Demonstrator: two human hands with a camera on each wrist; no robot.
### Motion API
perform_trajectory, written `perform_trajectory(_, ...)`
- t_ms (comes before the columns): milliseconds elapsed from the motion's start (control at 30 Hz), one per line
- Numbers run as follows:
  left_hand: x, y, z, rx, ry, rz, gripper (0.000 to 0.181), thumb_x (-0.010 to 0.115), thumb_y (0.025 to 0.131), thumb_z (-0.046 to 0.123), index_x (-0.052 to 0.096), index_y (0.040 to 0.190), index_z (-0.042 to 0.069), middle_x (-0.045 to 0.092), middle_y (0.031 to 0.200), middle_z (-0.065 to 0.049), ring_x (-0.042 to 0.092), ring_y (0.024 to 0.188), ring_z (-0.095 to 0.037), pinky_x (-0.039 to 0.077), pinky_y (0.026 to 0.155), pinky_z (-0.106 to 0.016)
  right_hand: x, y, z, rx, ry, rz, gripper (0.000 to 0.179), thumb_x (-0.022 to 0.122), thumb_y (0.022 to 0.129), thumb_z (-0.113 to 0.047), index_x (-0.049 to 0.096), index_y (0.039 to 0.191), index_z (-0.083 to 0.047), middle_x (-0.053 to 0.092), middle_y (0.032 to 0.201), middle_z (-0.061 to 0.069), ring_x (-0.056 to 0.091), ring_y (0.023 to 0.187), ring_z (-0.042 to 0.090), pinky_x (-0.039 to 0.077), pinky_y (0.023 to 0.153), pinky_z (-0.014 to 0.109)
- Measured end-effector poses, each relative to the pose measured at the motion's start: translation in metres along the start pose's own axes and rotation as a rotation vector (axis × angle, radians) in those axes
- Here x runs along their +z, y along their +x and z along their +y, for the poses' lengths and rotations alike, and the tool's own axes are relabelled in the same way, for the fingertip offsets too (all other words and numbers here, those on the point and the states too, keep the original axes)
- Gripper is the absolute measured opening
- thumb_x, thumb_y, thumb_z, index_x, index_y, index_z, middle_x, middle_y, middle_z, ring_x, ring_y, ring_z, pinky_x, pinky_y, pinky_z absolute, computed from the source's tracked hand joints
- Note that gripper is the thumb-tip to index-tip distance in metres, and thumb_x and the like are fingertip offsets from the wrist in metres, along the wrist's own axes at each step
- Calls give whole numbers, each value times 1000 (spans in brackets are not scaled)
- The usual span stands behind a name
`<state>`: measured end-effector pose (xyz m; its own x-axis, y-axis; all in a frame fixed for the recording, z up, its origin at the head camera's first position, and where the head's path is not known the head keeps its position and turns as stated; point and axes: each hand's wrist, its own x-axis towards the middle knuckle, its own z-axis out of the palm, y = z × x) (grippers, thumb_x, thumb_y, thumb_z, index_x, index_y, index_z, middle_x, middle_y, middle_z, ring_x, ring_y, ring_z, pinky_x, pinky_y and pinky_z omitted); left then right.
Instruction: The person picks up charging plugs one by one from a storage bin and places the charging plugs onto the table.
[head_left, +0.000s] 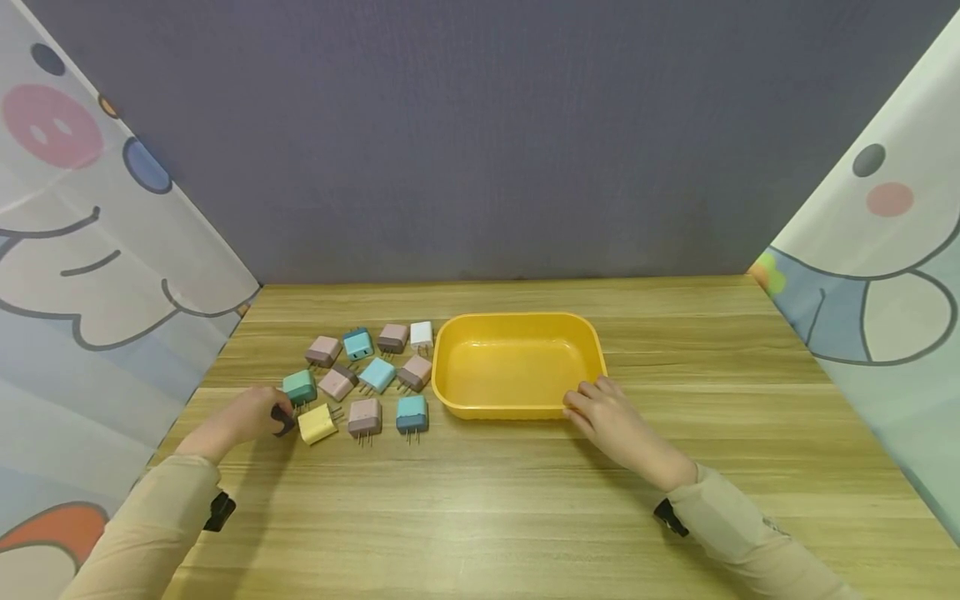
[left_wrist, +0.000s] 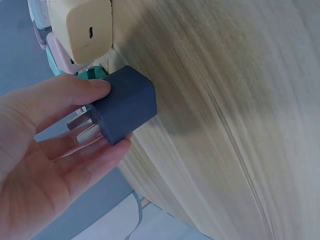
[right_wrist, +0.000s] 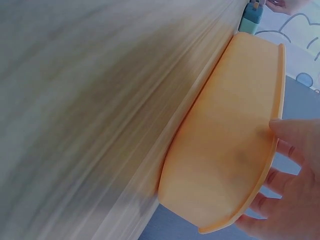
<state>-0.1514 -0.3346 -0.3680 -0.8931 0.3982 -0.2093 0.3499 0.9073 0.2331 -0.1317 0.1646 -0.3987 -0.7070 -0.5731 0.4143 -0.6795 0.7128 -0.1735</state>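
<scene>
In the left wrist view, a dark navy plug charger [left_wrist: 125, 102] is pinched between the thumb and fingers of my left hand [left_wrist: 60, 130], its metal prongs pointing back toward the palm. The head view has this left hand [head_left: 247, 414] at the left end of a group of chargers, beside a yellow charger [head_left: 317, 425] and a green charger [head_left: 300, 386]. My right hand [head_left: 615, 423] holds the near right corner of a yellow plastic tray [head_left: 517, 412]. In the right wrist view its thumb lies on the outer wall [right_wrist: 225, 130], with the other fingers at the rim.
Left of the tray several chargers lie on the wooden table [head_left: 487, 508], among them a white charger [head_left: 422, 335], a blue charger [head_left: 412, 414] and a pink charger [head_left: 364, 416]. A grey panel [head_left: 495, 150] rises behind; cartoon-printed curtains [head_left: 862, 275] flank both sides.
</scene>
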Motion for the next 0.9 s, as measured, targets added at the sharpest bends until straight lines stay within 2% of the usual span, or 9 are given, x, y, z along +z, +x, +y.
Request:
perform_trajectory(400,0,1,2,-4,-28,0,11,64,68,-4,63,79,-1,61,75,-8,56,70,-25,46,60,-37,-1,0,0,1,-4,6,8,64,79,-11,59,84,-7,49,73,-1,39,69,16,42,76,46)
perform_trajectory(600,-4,0,9,-45,-15,-22,14,64,72,-2,61,85,-5,61,82,-15,58,74,-30,47,61,-38,-2,-1,0,0,-9,-6,8,64,80,-11,58,84,-7,49,74,-1,39,69,15,42,76,45)
perform_trajectory(800,-12,2,21,-67,-12,-23,17,64,76,2,59,90,-6,56,93,-30,59,76,-35,49,60,-38,-4,-1,0,0,-9,-15,9,64,80,-12,58,84,-7,49,74,-1,39,69,15,42,72,41)
perform_trajectory(900,-15,4,28,-68,-2,-9,19,62,78,4,59,94,-7,56,95,-30,59,76,-36,49,62,-40,-4,-1,0,0,-13,-19,9,65,79,-12,58,84,-6,50,74,0,40,69,15,42,72,40)
